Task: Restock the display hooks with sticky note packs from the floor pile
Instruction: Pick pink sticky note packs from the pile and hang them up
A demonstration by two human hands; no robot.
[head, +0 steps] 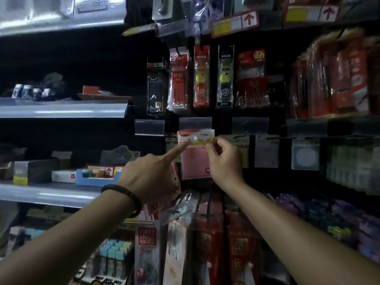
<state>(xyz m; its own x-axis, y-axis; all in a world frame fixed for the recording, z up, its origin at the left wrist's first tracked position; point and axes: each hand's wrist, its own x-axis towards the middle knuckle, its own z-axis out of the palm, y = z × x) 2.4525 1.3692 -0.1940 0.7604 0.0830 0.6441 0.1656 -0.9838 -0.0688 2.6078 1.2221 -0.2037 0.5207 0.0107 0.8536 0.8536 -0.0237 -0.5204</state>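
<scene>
Right hand [224, 161] pinches the pink plastic-wrapped sticky note pack [195, 161] by its header; left hand [148, 175] touches it with a straight forefinger, and I cannot tell whether its curled fingers hold anything.

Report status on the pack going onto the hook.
Right hand pinching pack header. Left hand index touching header. Pack hole at hook tip. Nothing seen blocking.

Dim store interior, glare on shelf edge [61, 113] at left, edges blurred and bowed by wide-angle lens
</scene>
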